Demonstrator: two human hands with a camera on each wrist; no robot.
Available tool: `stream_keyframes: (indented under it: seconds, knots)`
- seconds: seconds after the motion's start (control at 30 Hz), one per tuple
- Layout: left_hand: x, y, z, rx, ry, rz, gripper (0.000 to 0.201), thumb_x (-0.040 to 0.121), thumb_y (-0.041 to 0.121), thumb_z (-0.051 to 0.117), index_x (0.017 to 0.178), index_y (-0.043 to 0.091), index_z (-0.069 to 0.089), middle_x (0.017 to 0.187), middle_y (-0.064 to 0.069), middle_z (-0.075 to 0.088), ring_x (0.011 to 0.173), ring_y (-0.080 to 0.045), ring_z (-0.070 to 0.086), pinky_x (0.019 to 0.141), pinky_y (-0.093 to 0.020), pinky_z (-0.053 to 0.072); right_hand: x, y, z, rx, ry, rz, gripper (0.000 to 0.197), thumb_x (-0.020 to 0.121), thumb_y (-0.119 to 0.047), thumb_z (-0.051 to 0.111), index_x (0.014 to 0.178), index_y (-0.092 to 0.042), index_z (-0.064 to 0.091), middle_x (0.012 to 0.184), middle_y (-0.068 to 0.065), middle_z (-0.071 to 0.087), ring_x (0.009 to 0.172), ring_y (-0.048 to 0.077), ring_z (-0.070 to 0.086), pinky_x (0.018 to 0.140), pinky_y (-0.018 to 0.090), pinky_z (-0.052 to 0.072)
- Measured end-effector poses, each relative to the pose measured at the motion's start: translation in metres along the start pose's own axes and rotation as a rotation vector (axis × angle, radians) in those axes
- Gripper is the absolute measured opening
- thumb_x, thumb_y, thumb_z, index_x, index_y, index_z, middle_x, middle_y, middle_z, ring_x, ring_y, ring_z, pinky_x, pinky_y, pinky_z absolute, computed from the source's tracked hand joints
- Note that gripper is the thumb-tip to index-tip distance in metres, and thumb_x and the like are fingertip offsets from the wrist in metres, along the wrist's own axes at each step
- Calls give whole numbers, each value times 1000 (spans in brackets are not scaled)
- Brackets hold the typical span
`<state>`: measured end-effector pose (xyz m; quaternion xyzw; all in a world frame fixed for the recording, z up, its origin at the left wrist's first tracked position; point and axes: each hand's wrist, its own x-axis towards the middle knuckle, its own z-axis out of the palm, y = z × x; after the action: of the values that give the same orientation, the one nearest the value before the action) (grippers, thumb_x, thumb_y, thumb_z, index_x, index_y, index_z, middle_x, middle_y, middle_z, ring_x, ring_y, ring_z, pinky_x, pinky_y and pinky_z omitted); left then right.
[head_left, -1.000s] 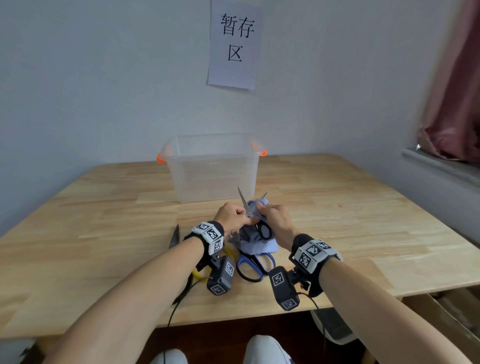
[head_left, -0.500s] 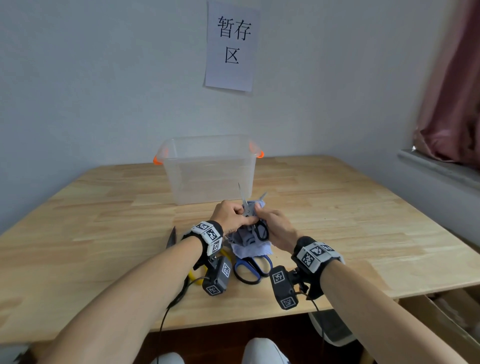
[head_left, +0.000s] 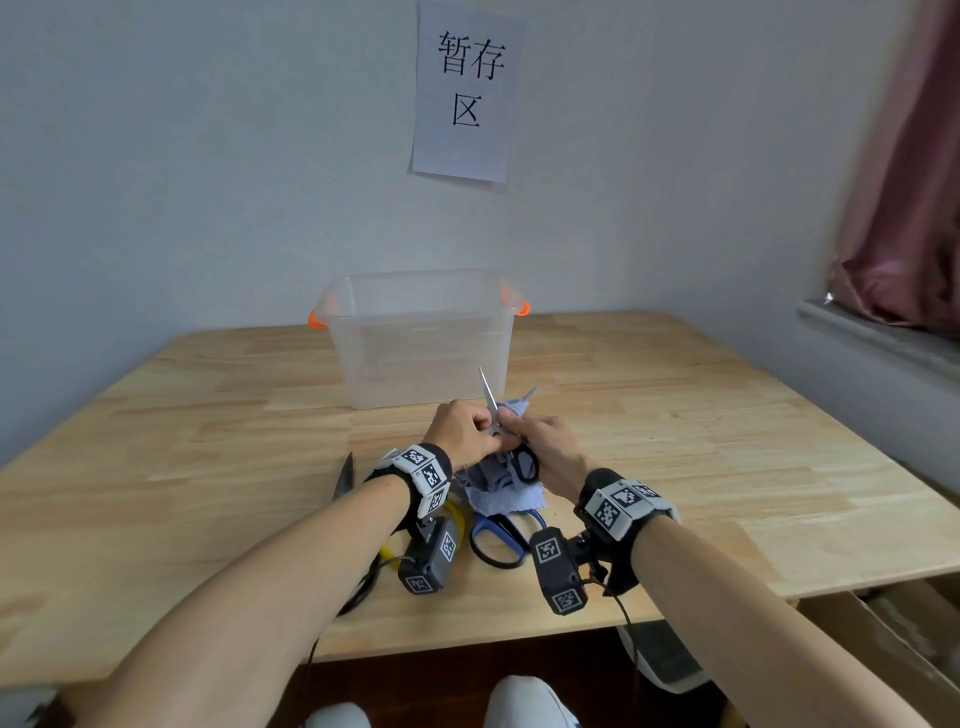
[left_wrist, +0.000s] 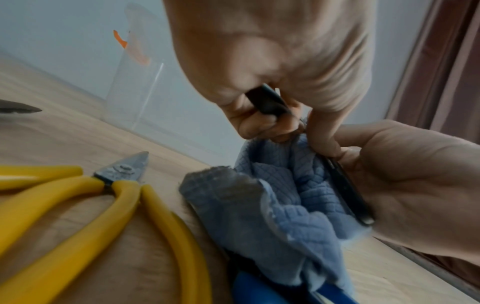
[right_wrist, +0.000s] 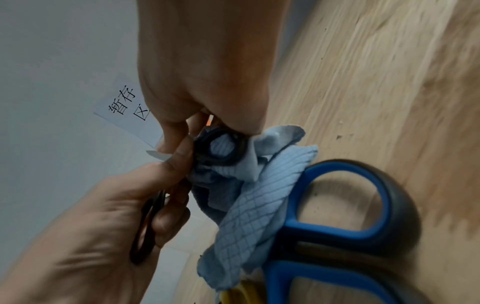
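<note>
Both hands meet over the near middle of the wooden table (head_left: 675, 415). My left hand (head_left: 480, 434) grips one black handle loop (right_wrist: 148, 222) of a small pair of scissors (head_left: 489, 397), whose blade points up and away. My right hand (head_left: 519, 434) pinches a blue quilted cloth (head_left: 501, 486) against the scissors near the pivot. The other black loop (right_wrist: 221, 146) sits under the right fingers with cloth showing through it. The cloth (left_wrist: 285, 195) hangs down onto the table. Fingers and cloth hide the second blade.
Yellow-handled pliers (left_wrist: 103, 195) and large blue-handled scissors (right_wrist: 350, 205) lie on the table under my wrists. A dark knife blade (head_left: 344, 475) lies to the left. A clear plastic bin (head_left: 421, 338) with orange latches stands just behind the hands, by the wall.
Both hands keep their hold on the scissors and cloth in about the same spot. Only small shifts of the fingers and of the camera show.
</note>
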<state>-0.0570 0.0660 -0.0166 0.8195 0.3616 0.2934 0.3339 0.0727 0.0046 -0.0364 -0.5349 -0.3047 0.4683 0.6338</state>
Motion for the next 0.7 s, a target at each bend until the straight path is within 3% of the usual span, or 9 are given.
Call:
stream_keyframes:
  seconds: [0.13,0.23,0.27,0.37,0.57,0.7]
  knots:
    - [1,-4,-1,12,-16,7,64,69,26,89,48,20,29,48,8,26,48,-9,25,45,-17,22,-2,0,0,25,-31,11,27,88,-10,71,101,11,62,89,28,63,81,36,64,90,56,52]
    - [1,-8,-1,-9,-51,-8,64,70,28,89,50,20,29,48,10,24,47,-6,24,47,-18,21,-6,-4,-3,17,-98,42,12,91,-3,64,91,9,61,86,26,64,76,34,67,80,46,58]
    - [2,-9,-2,-18,-68,-15,63,70,29,88,50,20,29,48,11,24,46,-6,24,47,-18,22,-8,-6,-3,20,-123,50,11,92,-3,63,94,7,60,89,27,63,78,34,67,83,48,57]
    - [3,-11,-6,-66,-103,-52,57,71,30,88,52,19,36,47,12,31,47,-5,31,49,-19,27,-9,-8,-7,42,-193,72,17,93,-6,61,104,7,58,99,30,60,90,37,64,97,52,50]
    - [2,-11,-10,-145,-100,-112,54,70,31,88,53,20,39,51,7,37,49,-11,37,50,-25,32,-13,-12,-12,153,-231,100,27,105,-7,40,99,8,62,98,22,69,89,26,71,77,32,60]
    - [1,-9,-12,-83,-80,-74,46,70,34,88,61,15,47,60,0,41,59,-16,39,57,-28,31,-14,-12,-13,130,-247,102,26,105,-6,40,100,10,60,100,24,67,93,27,70,85,34,59]
